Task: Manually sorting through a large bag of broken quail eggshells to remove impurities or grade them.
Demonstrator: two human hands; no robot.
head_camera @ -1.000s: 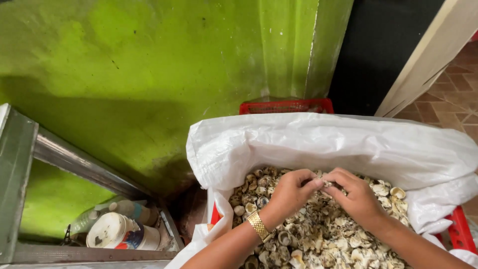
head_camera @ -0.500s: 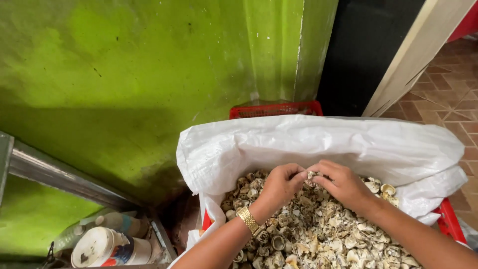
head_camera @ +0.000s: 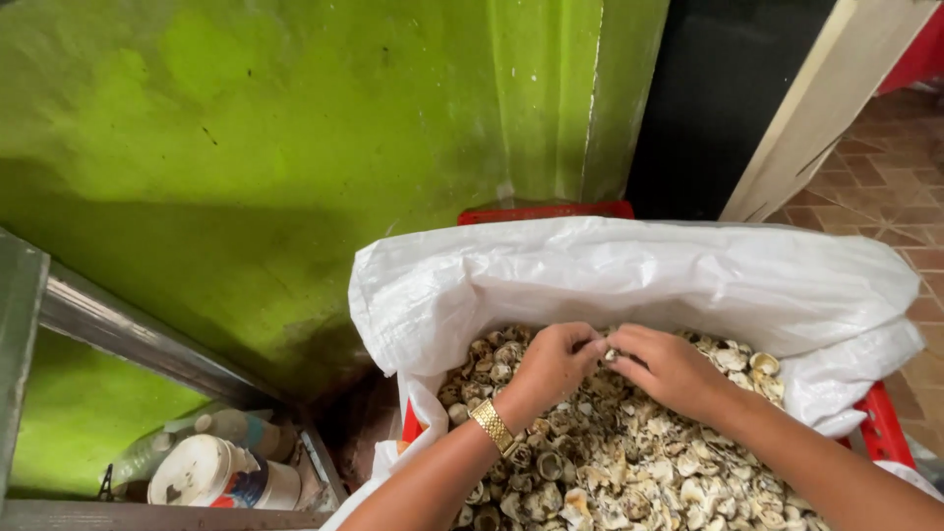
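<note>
The grip of the left hand (head_camera: 554,362) is curled closed, fingertips pressed together on a small pale shell piece (head_camera: 611,355) that sits between both hands. The grip of the right hand (head_camera: 674,369) meets it from the other side, thumb and fingers pinching the same piece, so the two hands touch at their tips. A gold watch band (head_camera: 493,426) circles the left wrist just behind that grip.

Directly under and all around the hands lies a heap of shells (head_camera: 600,472), beige and brown, too many to count. They fill one white woven sack (head_camera: 629,280), whose rolled-down rim curves beyond and to either side of the hands. The sack stands inside one red crate (head_camera: 882,425); its edge shows past the sack's far rim and again to the right of the right forearm.

Well to the left of the left hand and lower down, a metal-framed shelf (head_camera: 147,339) holds two containers: one white tub (head_camera: 202,470) with a coloured label, lying on its side, and one clear plastic bottle (head_camera: 231,430) just behind it. What is in them cannot be told. Beyond the hands rises a green wall (head_camera: 295,147); to the far right is a reddish tiled floor (head_camera: 905,187).
</note>
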